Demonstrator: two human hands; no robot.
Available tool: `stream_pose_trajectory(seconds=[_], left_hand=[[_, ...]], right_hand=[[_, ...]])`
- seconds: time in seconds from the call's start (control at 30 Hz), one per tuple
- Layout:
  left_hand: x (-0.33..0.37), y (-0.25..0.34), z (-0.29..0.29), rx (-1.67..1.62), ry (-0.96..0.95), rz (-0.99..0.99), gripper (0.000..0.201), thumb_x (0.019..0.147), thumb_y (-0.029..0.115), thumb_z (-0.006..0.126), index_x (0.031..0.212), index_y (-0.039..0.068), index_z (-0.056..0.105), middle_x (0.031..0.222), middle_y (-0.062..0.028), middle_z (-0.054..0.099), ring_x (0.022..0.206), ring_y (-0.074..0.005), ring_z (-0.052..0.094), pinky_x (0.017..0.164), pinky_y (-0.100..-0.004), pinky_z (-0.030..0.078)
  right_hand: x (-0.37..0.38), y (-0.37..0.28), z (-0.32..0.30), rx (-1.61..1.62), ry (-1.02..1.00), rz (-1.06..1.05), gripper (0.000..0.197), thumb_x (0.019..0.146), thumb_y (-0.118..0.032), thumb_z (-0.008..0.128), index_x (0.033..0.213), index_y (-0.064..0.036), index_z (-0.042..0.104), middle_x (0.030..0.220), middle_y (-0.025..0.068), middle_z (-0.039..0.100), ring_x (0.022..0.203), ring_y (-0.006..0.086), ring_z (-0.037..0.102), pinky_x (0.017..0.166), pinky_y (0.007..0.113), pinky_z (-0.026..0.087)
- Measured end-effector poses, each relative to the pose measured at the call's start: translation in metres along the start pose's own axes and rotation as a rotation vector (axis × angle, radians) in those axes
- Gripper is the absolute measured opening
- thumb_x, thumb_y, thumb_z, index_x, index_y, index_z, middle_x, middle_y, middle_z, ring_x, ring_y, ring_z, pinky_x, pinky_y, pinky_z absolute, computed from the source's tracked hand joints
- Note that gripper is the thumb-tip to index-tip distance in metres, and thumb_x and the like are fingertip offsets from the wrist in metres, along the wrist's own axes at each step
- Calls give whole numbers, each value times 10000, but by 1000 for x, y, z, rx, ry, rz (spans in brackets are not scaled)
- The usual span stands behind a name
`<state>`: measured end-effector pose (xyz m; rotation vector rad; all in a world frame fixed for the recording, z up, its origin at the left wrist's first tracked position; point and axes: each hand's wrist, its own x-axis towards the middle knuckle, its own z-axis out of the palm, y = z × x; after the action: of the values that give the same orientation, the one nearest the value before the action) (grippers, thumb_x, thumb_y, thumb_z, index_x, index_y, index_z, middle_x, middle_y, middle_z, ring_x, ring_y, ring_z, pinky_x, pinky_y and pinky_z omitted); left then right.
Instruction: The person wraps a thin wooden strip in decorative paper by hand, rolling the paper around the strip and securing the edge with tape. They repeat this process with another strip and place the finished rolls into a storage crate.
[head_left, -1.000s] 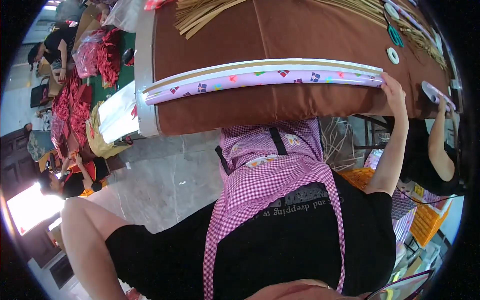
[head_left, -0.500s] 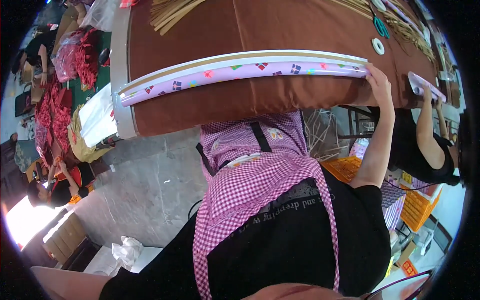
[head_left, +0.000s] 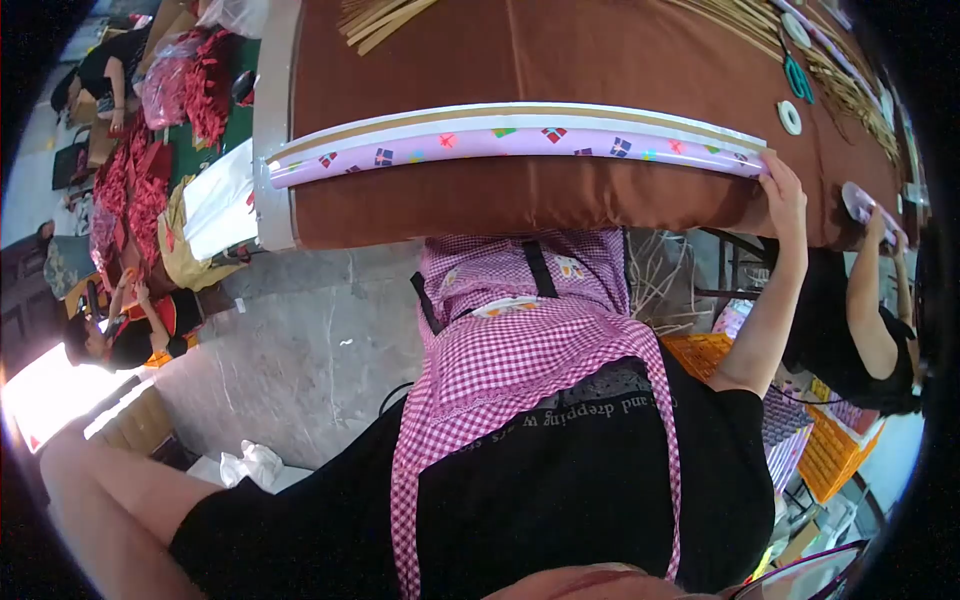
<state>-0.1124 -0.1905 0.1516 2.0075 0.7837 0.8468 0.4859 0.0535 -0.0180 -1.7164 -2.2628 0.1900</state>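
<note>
Along the near edge of the brown tabletop point(head_left: 640, 60), everything sits a bit further right in view than ½ s ago, prob just head movement. The lilac patterned roll point(head_left: 480, 146) hasn't budged on the cloth afaict, still lengthwise w/ its left end at the left edge. Actual change = left arm point(head_left: 130, 480): was stretched low across the bottom, now higher w/ the elbow bent. Imo that means no real progress on the roll, and its left end has no hand on it rn. Right hand point(head_left: 786, 188) is still on the roll's right end, fingers touching.

Hard to see: roll's underside is hidden; tan strip point(head_left: 530, 111) along its far side, can't ID the material. Left hand's out of view, so no clue re its grip. Right grip: can't tell pinch vs just resting, thumb's unclear.
</note>
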Motion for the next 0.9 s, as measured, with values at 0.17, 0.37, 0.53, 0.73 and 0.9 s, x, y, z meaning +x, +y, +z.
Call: stream_pose_trajectory(seconds=[0.17, 0.37, 0.53, 0.73, 0.9], left_hand=[[-6, -1, 8, 35, 141, -93, 234, 868, 203, 708, 1032, 41, 667, 914, -95, 682, 819, -277, 665, 800, -350, 524], [-15, -7, 33, -1, 288, -241, 257, 857, 186, 721, 1064, 37, 687, 945, -105, 704, 844, -283, 680, 822, -351, 534], [-11, -20, 45, -11, 399, -327, 281, 848, 171, 731, 1092, 34, 704, 971, -114, 721, 864, -288, 692, 840, -351, 544], [31, -116, 105, -354, -234, -440, 388, 931, 299, 685, 1146, -23, 678, 1130, -132, 691, 1090, -293, 630, 989, -397, 466], [35, -122, 115, -507, -301, -404, 202, 959, 179, 661, 950, -23, 676, 928, -61, 690, 879, -176, 653, 798, -334, 518]], right_hand=[[1, -8, -1, 81, 10, -13, 356, 898, -55, 623, 1252, -84, 657, 1271, 141, 659, 1203, 302, 609, 1020, 372, 468], [7, 12, 4, 137, -102, 9, 357, 983, -86, 561, 1329, -4, 598, 1354, 128, 628, 1285, 236, 566, 1091, 322, 399], [8, 13, 4, 172, -105, 28, 369, 999, -115, 554, 1348, 1, 584, 1370, 126, 617, 1309, 214, 542, 1109, 314, 374], [8, 3, 1, 161, -102, 53, 374, 999, -121, 550, 1360, -28, 583, 1370, 116, 619, 1306, 206, 545, 1102, 306, 376], [6, 3, 1, 215, -76, 49, 373, 995, -119, 555, 1354, -26, 586, 1367, 113, 621, 1299, 206, 550, 1098, 302, 378]])
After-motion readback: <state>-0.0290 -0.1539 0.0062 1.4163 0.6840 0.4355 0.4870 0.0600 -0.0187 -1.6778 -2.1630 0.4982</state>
